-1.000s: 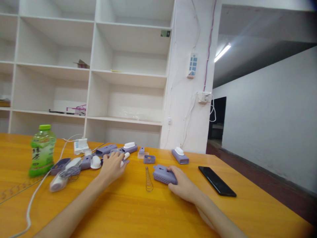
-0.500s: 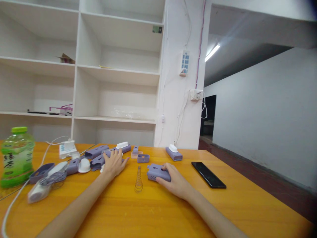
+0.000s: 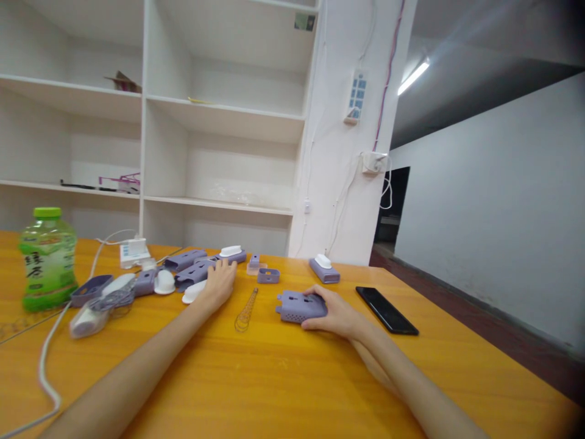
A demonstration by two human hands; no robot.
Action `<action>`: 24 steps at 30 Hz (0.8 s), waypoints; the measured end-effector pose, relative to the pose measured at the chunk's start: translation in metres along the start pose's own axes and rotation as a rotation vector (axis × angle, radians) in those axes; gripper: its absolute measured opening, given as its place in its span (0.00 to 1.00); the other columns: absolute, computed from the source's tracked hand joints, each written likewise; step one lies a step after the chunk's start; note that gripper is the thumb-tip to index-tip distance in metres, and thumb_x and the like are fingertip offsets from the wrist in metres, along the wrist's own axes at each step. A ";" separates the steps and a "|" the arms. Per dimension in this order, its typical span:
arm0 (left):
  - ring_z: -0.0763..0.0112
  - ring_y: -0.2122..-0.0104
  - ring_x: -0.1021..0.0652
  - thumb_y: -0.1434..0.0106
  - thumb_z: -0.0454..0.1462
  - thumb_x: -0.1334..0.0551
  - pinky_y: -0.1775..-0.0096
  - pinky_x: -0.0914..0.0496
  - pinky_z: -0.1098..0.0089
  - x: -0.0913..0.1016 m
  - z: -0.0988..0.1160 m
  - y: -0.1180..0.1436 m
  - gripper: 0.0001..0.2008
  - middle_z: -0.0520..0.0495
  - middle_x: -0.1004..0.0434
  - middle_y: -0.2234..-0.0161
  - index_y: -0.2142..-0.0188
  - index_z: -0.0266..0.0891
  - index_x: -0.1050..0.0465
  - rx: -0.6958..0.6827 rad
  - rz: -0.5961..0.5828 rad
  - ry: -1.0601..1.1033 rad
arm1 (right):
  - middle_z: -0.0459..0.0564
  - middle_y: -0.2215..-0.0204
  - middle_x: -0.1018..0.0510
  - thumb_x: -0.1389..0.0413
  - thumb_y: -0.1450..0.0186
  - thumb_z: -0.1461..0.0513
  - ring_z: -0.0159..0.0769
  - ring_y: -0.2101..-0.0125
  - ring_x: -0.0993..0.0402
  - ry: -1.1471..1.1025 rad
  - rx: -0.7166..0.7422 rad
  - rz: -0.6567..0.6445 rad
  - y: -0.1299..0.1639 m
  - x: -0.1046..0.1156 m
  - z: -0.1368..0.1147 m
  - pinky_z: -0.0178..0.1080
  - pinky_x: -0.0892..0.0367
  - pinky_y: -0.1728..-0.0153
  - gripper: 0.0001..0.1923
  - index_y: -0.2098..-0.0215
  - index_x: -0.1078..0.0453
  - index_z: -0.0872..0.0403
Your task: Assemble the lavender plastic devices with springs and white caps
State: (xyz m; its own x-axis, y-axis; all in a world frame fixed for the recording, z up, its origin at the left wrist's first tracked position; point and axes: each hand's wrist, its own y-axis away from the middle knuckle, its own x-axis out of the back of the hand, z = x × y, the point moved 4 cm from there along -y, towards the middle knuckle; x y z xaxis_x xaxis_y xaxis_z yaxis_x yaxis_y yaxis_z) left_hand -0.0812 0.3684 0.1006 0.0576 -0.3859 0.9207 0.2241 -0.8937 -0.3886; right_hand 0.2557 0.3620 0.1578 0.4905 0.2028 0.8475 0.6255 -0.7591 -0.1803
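Right hand (image 3: 336, 314) fingers curled on perforated purple housing (image 3: 299, 306), left hand (image 3: 219, 285) flat, fingers loosely spread on parts at 10 o'clock; a sweep could roll the conical spring (image 3: 245, 311) away

Table (image 3: 283, 378): orange wood-look top, smooth, showing a soft sheen under both forearms.
Housing (image 3: 299, 306): matt lilac plastic, perforated side, lying under the right hand (image 3: 336, 314).
Spring (image 3: 245, 303): thin bare metal wire, glinting between the hands.
Cap (image 3: 192, 292): glossy white plastic, sitting just beside the left hand (image 3: 219, 285).
Phone (image 3: 386, 301): glossy black glass, lying right of the right hand.
Bottle (image 3: 47, 259): clear green plastic, standing far left of the left hand.
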 end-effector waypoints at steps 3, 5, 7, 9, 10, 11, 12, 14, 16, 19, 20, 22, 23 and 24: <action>0.52 0.46 0.31 0.34 0.31 0.40 0.45 0.40 0.49 0.001 -0.003 0.001 0.14 0.40 0.28 0.51 0.49 0.34 0.30 0.031 0.004 0.060 | 0.51 0.51 0.22 0.32 0.47 0.45 0.47 0.53 0.25 0.110 -0.097 0.064 0.004 0.002 -0.005 0.42 0.33 0.53 0.31 0.51 0.30 0.49; 0.49 0.47 0.31 0.35 0.29 0.42 0.45 0.40 0.48 0.007 -0.005 0.002 0.13 0.37 0.27 0.53 0.51 0.32 0.29 0.030 0.019 0.134 | 0.62 0.54 0.22 0.38 0.41 0.44 0.57 0.53 0.26 0.210 -0.215 0.169 0.006 0.001 -0.008 0.50 0.35 0.53 0.29 0.52 0.29 0.55; 0.48 0.49 0.30 0.34 0.28 0.45 0.47 0.39 0.49 0.019 -0.006 0.003 0.15 0.33 0.28 0.54 0.49 0.30 0.30 0.025 0.054 0.237 | 0.68 0.60 0.22 0.44 0.37 0.42 0.63 0.55 0.25 0.287 -0.318 0.255 0.008 0.001 -0.012 0.54 0.36 0.55 0.29 0.56 0.29 0.59; 0.48 0.50 0.28 0.32 0.30 0.47 0.48 0.37 0.51 0.034 -0.005 0.005 0.18 0.32 0.30 0.52 0.44 0.30 0.34 0.020 0.102 0.366 | 0.65 0.68 0.21 0.48 0.36 0.40 0.61 0.61 0.23 0.314 -0.322 0.284 0.009 0.001 -0.018 0.52 0.35 0.60 0.29 0.63 0.28 0.58; 0.49 0.50 0.28 0.31 0.32 0.47 0.48 0.36 0.52 0.042 -0.003 0.006 0.19 0.32 0.32 0.50 0.42 0.31 0.37 0.019 0.126 0.438 | 0.62 0.72 0.22 0.50 0.34 0.39 0.57 0.65 0.23 0.309 -0.282 0.279 0.009 0.002 -0.022 0.50 0.34 0.62 0.29 0.67 0.28 0.56; 0.51 0.51 0.27 0.31 0.34 0.47 0.48 0.36 0.54 0.050 0.000 0.008 0.20 0.33 0.33 0.48 0.41 0.33 0.38 0.018 0.146 0.516 | 0.58 0.75 0.22 0.53 0.32 0.40 0.53 0.69 0.23 0.296 -0.223 0.267 0.009 0.003 -0.025 0.48 0.34 0.65 0.29 0.70 0.28 0.54; 0.53 0.52 0.26 0.31 0.37 0.45 0.48 0.34 0.55 0.057 0.005 0.009 0.20 0.35 0.34 0.47 0.41 0.35 0.38 0.016 0.157 0.598 | 0.56 0.76 0.23 0.55 0.30 0.42 0.49 0.70 0.23 0.279 -0.152 0.251 0.008 0.005 -0.029 0.46 0.33 0.65 0.28 0.72 0.28 0.53; 0.57 0.56 0.24 0.33 0.42 0.41 0.51 0.30 0.57 0.067 0.021 0.014 0.20 0.38 0.32 0.49 0.45 0.37 0.36 0.010 0.140 0.777 | 0.53 0.69 0.20 0.53 0.29 0.50 0.45 0.65 0.22 0.248 -0.016 0.216 0.007 0.006 -0.031 0.44 0.32 0.60 0.20 0.68 0.26 0.52; 0.61 0.63 0.21 0.36 0.46 0.39 0.59 0.26 0.60 0.072 0.044 0.021 0.21 0.41 0.28 0.56 0.49 0.36 0.34 -0.009 0.058 0.974 | 0.52 0.52 0.21 0.49 0.33 0.59 0.45 0.50 0.27 0.224 0.111 0.174 0.006 0.004 -0.028 0.45 0.35 0.47 0.12 0.56 0.25 0.51; 0.64 0.70 0.19 0.38 0.49 0.37 0.67 0.23 0.65 0.070 0.087 0.040 0.21 0.42 0.24 0.62 0.54 0.34 0.32 -0.049 -0.124 1.253 | 0.50 0.37 0.33 0.48 0.35 0.64 0.43 0.38 0.38 0.187 0.243 0.085 0.005 -0.003 -0.017 0.47 0.45 0.37 0.23 0.43 0.29 0.49; 0.64 0.71 0.18 0.39 0.49 0.36 0.68 0.22 0.65 0.068 0.100 0.048 0.22 0.42 0.23 0.62 0.56 0.34 0.31 -0.053 -0.173 1.326 | 0.50 0.37 0.33 0.48 0.34 0.63 0.43 0.37 0.38 0.179 0.254 0.066 0.004 -0.005 -0.012 0.48 0.45 0.36 0.22 0.41 0.30 0.48; 0.64 0.71 0.18 0.44 0.51 0.32 0.70 0.22 0.65 0.061 0.121 0.064 0.24 0.41 0.22 0.63 0.59 0.34 0.30 -0.037 -0.243 1.435 | 0.50 0.38 0.31 0.49 0.30 0.58 0.42 0.38 0.36 0.178 0.233 0.067 0.003 -0.008 -0.007 0.47 0.43 0.37 0.20 0.40 0.31 0.47; 0.64 0.72 0.18 0.45 0.51 0.31 0.71 0.22 0.66 0.056 0.127 0.071 0.25 0.41 0.22 0.63 0.60 0.34 0.30 -0.017 -0.264 1.475 | 0.50 0.39 0.30 0.49 0.29 0.55 0.43 0.39 0.36 0.181 0.219 0.082 0.002 -0.009 -0.007 0.47 0.42 0.38 0.20 0.40 0.31 0.47; 0.65 0.74 0.18 0.47 0.51 0.30 0.71 0.23 0.67 0.051 0.132 0.077 0.25 0.40 0.22 0.63 0.60 0.33 0.30 0.006 -0.280 1.505 | 0.50 0.40 0.29 0.50 0.28 0.53 0.43 0.40 0.35 0.185 0.206 0.101 0.001 -0.010 -0.008 0.47 0.41 0.39 0.20 0.41 0.31 0.48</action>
State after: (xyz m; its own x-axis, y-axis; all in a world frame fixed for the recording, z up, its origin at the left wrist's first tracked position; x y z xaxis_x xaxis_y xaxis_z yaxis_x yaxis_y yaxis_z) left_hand 0.0674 0.3097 0.1225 -0.9941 -0.0809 0.0719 0.0641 -0.9755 -0.2104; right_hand 0.2468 0.3537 0.1535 0.4494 0.0014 0.8933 0.6984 -0.6241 -0.3503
